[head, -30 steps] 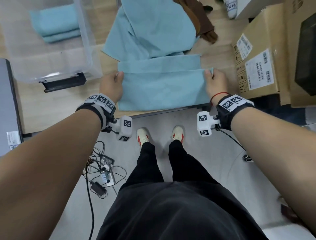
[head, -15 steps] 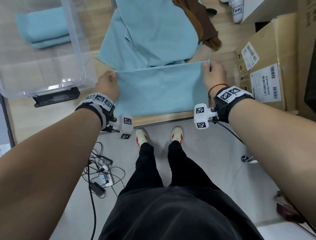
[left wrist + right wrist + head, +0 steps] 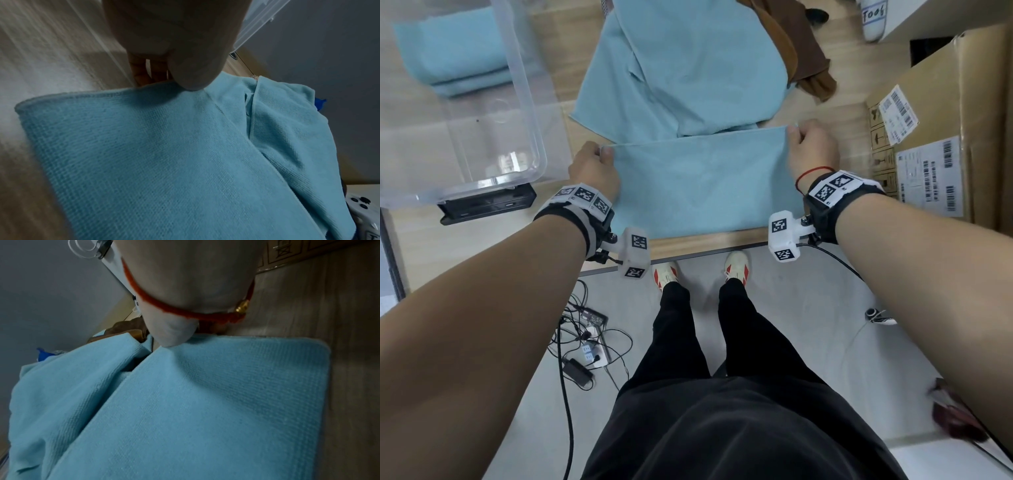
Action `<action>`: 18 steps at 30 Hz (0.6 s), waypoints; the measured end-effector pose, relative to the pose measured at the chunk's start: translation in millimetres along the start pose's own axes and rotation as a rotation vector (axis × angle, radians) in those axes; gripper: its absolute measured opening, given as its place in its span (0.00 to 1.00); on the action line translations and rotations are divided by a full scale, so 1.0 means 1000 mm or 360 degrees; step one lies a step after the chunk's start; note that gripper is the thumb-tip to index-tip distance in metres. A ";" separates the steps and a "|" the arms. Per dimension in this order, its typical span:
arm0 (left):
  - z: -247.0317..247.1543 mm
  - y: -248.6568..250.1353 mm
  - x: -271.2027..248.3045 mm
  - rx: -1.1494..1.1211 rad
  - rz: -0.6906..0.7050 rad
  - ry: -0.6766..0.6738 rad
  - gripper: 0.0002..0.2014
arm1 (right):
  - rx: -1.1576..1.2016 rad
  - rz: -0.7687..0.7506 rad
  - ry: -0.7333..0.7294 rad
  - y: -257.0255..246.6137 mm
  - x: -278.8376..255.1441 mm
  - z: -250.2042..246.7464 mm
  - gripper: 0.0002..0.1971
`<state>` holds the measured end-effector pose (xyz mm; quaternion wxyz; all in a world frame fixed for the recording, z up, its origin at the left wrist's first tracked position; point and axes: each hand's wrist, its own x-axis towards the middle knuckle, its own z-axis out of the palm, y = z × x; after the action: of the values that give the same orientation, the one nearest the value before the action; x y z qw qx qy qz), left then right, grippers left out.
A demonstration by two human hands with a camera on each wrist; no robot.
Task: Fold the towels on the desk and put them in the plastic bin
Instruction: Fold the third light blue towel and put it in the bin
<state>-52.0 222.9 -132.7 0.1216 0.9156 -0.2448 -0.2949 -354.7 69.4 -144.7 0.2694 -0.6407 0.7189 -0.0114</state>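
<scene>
The person is standing at the near edge of the wooden tabletop (image 3: pixel 482 236), and a light blue towel (image 3: pixel 702 185) is lying flat on it, just in from that edge. The left hand (image 3: pixel 594 169) is pinching the towel's far left corner between thumb and fingers, and the right hand (image 3: pixel 812 150) is pinching the far right corner the same way, so the far hem is running taut between them. In the left wrist view the thumb is pressing down on the towel's edge with fingers (image 3: pixel 141 71) curled beneath it; in the right wrist view the thumb is pressing the hem likewise, and a red string bracelet (image 3: pixel 185 311) is circling the wrist.

Beyond the towel, touching its far hem, a loose heap of more blue towels (image 3: pixel 688 68) is lying, with a brown cloth (image 3: pixel 801 51) at the heap's right. To the towel's left a clear plastic bin (image 3: pixel 482 120) is sitting on the tabletop, holding folded blue towels (image 3: pixel 453 61) at its far end. To the towel's right cardboard boxes (image 3: pixel 941 137) are standing.
</scene>
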 end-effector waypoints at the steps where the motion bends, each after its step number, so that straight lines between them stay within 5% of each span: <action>1: 0.000 0.001 0.000 -0.0016 -0.0009 0.0006 0.16 | -0.0004 0.0030 0.0018 0.001 0.000 0.000 0.18; 11: 0.005 0.031 -0.032 0.0175 0.0279 0.0325 0.20 | 0.0224 0.0154 0.0064 0.017 -0.015 -0.014 0.15; 18: 0.048 0.050 -0.076 0.0255 0.1033 -0.0564 0.16 | 0.0152 0.0202 -0.0268 0.017 -0.044 -0.001 0.30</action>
<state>-153.0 216.6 -115.9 0.0926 0.7317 -0.5617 -0.3749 -369.6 113.0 -133.4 0.3592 -0.5790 0.7315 0.0252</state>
